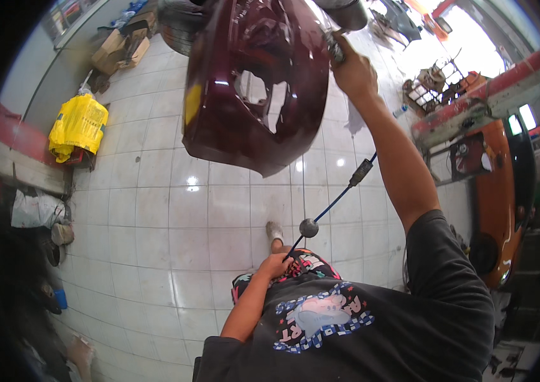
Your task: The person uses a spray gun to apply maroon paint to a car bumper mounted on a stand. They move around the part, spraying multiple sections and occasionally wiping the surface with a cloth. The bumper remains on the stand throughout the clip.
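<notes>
A glossy dark red car bumper (257, 121) with cut-out openings and a yellow patch on its left side hangs or stands in front of me at the top. My right hand (354, 71), arm stretched forward, is closed around a metallic spray gun (335, 48) at the bumper's right edge; a grey cup-like part (349, 14) shows just beyond. Low in front of my shorts, my left hand (273, 265) grips a blue hose (332, 204). The hose slants up to the right, carries a dark fitting (361, 172), and passes behind my right forearm.
A grey ball (309, 228) sits by the hose along a thin upright line. At left are a yellow plastic bag (80, 126), a white bag (37, 209) and cardboard boxes (117, 52). An orange car (496, 197) stands at right, beyond a red-and-white beam (480, 99). White tiles (149, 210) cover the floor.
</notes>
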Demonstrator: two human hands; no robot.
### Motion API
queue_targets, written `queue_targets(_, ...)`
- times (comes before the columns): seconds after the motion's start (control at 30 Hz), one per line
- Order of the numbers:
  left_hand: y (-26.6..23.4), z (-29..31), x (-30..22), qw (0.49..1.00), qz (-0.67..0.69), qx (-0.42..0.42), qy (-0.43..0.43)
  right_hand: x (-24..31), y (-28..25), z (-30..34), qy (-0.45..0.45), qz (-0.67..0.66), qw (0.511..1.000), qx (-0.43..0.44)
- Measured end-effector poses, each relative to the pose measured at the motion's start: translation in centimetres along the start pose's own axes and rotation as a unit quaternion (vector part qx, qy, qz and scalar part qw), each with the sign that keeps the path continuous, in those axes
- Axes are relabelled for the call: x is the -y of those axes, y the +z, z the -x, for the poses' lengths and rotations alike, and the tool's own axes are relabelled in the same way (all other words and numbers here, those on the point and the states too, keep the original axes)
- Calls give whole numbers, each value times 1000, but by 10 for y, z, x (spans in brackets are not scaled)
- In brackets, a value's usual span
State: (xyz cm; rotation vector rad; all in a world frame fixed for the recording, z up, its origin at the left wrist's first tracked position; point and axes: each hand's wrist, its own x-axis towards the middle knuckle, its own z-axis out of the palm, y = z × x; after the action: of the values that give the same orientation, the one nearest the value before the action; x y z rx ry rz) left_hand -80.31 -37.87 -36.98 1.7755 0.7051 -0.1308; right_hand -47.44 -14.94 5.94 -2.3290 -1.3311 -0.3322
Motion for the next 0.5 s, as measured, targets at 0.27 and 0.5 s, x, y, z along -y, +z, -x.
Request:
queue_targets(0.27,69,56,96,978,-126,88,-140,-104,54,297,39,-314,894,316)
queue_targets(0.5,98,66,100,955,-240,125,-119,-232,167,433,235,-465,815,253)
